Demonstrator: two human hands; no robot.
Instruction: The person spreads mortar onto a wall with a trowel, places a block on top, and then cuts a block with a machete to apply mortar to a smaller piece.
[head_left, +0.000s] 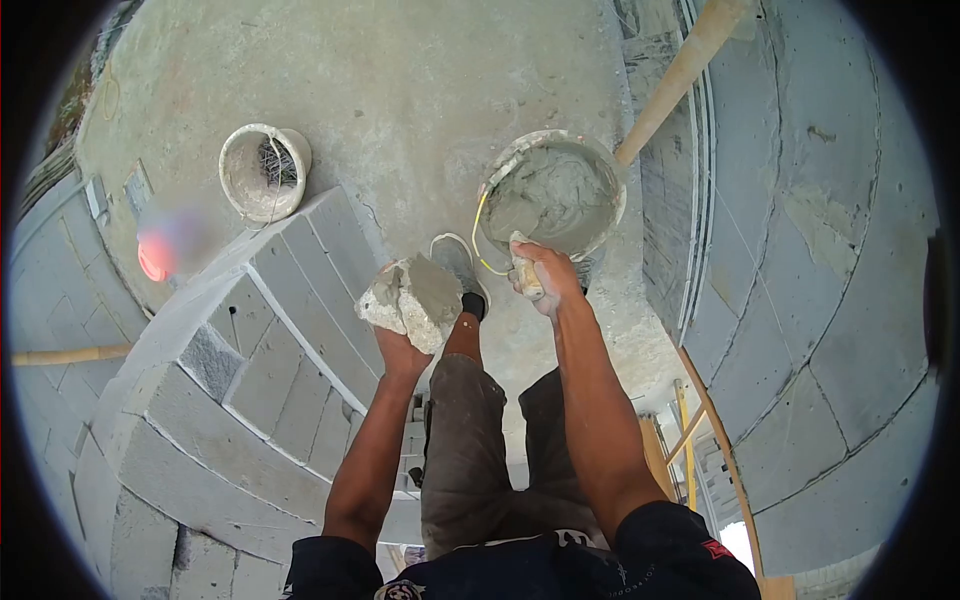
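Note:
My left hand point(402, 350) holds up a rough, pale chunk of block point(412, 300) from below, with grey mortar on its upper face. In my right hand point(548, 277) the fingers are wrapped round a mortar-smeared trowel handle point(527, 278); its blade cannot be made out. Just beyond that hand stands a round bucket point(618, 215) of wet grey mortar point(556, 195), its rim caked and a yellowish handle hanging at its left side. My right hand is at the bucket's near edge.
A block wall point(290, 290) runs along my left, with a second white bucket point(232, 178) behind it holding dark pieces. Another block wall point(800, 250) curves along my right. A wooden pole point(685, 75) leans beyond the mortar bucket. A blurred person point(178, 243) is at far left.

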